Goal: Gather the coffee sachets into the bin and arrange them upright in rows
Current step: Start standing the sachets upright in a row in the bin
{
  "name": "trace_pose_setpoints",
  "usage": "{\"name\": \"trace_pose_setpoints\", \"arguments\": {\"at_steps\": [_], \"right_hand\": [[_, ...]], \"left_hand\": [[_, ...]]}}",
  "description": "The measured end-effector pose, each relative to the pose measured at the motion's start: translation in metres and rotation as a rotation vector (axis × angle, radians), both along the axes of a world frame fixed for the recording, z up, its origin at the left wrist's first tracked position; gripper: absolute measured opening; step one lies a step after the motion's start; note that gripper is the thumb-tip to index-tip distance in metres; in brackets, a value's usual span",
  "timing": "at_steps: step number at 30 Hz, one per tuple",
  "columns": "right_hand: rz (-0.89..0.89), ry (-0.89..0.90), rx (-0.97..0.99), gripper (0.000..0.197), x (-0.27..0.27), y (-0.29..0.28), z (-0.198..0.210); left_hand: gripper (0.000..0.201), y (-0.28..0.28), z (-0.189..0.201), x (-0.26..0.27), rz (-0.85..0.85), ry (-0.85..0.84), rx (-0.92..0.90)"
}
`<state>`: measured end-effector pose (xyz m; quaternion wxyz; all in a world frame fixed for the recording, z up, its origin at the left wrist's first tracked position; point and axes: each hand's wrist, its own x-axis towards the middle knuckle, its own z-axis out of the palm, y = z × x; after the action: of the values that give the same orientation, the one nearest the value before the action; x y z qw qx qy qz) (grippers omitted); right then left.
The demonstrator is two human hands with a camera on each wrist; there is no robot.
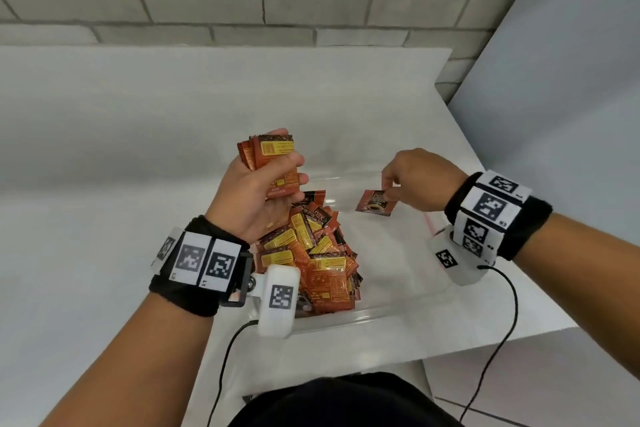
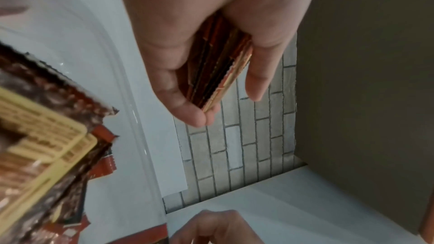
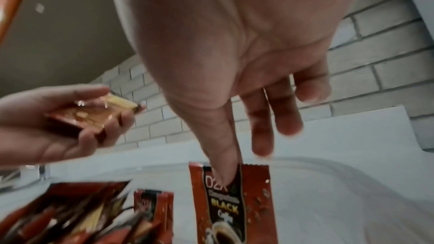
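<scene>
One clear plastic bin (image 1: 398, 314) on a white table (image 1: 104, 149); inside, at its left, one loose heap of coffee sachets (image 1: 311, 253), too many and too overlapped to count, lying flat and tilted; left hand (image 1: 256, 194) raised over the heap, fingers and thumb curled round one stack of sachets (image 1: 273, 156), several, exact number unclear; right hand (image 1: 419, 180) over the bin's right part, thumb and forefinger pinching one single sachet (image 1: 375, 203) by its top edge; two wrist bands with markers
</scene>
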<state>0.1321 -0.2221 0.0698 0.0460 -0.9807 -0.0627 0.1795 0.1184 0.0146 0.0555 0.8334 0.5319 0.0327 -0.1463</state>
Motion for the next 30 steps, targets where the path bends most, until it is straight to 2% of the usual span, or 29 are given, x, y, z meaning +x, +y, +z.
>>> {"name": "trace_pose_setpoints", "arguments": {"at_steps": [5, 10, 17, 30], "right_hand": [[-0.015, 0.048, -0.174, 0.016, 0.010, 0.009, -0.009], [-0.020, 0.071, -0.216, 0.017, 0.012, 0.012, -0.016], [-0.010, 0.095, -0.234, 0.019, 0.017, 0.011, -0.020], [0.049, 0.040, -0.348, 0.018, 0.024, 0.013, -0.028]], "left_hand": [[0.046, 0.001, -0.002, 0.000, -0.053, 0.015, -0.015], [0.048, 0.001, -0.003, 0.000, -0.106, 0.021, -0.013], [0.041, -0.004, -0.001, 0.001, -0.141, 0.019, -0.002], [0.042, -0.005, -0.002, 0.003, -0.137, 0.018, 0.000]]}}
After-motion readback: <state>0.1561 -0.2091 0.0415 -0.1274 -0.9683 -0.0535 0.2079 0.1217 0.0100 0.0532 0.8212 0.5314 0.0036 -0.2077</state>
